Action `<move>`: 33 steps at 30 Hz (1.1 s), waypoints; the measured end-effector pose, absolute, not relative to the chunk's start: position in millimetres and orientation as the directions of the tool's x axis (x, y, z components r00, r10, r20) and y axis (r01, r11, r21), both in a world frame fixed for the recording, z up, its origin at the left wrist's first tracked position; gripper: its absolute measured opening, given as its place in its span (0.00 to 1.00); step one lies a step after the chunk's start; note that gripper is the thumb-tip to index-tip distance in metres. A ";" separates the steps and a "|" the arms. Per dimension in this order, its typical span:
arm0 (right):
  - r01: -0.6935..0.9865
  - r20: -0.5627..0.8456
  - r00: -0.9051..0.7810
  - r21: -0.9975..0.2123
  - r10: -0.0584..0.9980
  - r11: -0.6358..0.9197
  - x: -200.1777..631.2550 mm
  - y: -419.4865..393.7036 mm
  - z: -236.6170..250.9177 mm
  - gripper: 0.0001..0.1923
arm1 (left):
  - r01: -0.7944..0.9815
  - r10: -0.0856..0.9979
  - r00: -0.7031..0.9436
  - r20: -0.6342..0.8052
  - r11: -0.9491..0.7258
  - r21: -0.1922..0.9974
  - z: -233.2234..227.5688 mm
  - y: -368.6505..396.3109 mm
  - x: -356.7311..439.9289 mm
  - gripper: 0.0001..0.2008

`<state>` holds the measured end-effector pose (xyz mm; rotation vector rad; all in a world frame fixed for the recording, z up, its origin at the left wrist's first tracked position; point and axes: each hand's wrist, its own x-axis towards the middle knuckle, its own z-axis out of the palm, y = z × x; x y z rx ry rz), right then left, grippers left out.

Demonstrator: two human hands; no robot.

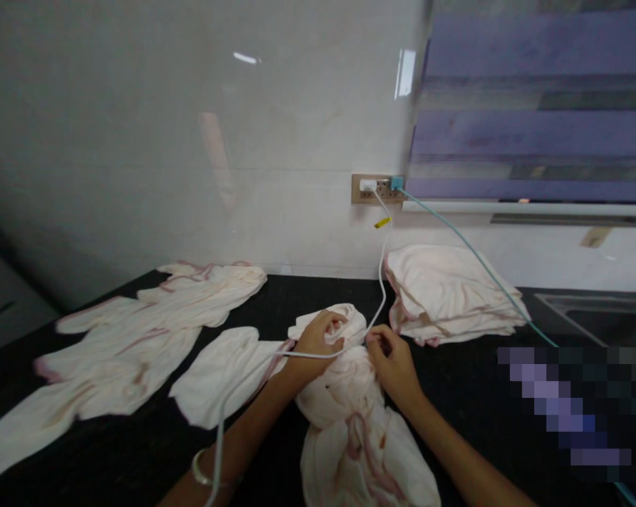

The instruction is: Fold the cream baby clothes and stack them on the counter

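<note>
A cream-white cloth garment with pink trim lies rumpled on the black counter, with small brown stains on it. At its far end, my left hand has its fingers curled on a bunched fold. My right hand pinches the cloth's right edge, fingers pressed together. A white cable runs across my left wrist and between the hands to the wall. Just left of my left hand lies another white cloth piece with a pink edge.
Several similar garments lie overlapping at the left. A folded stack of cloths stands by the wall at the right. Beyond it is a metal sink. A teal cord runs from the wall socket across the stack.
</note>
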<state>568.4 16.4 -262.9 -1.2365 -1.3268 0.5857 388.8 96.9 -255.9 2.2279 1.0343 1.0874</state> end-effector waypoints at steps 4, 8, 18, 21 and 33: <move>0.302 0.394 0.242 -0.899 0.887 0.317 568.3 16.7 -262.4 0.12 | 0.308 0.884 0.291 0.367 -0.450 0.839 -260.9 103.8 393.6 0.20; 0.275 0.379 0.261 -0.911 0.888 0.308 568.4 16.9 -261.8 0.14 | 0.472 0.960 0.089 0.266 -0.276 0.838 -267.8 110.2 392.4 0.18; 0.177 0.307 0.457 -0.951 0.835 0.254 582.7 28.8 -273.8 0.12 | 0.138 0.692 0.661 0.292 -0.494 0.858 -233.8 56.9 408.9 0.15; 0.111 0.254 0.510 -0.967 0.822 0.230 588.3 32.2 -272.8 0.15 | 0.241 0.610 0.732 0.304 -0.648 0.722 -226.5 33.2 412.3 0.14; 0.102 0.153 0.047 -0.984 0.987 0.148 603.3 36.8 -270.2 0.27 | 0.227 0.404 0.859 0.315 -0.852 0.472 -229.1 20.6 415.0 0.14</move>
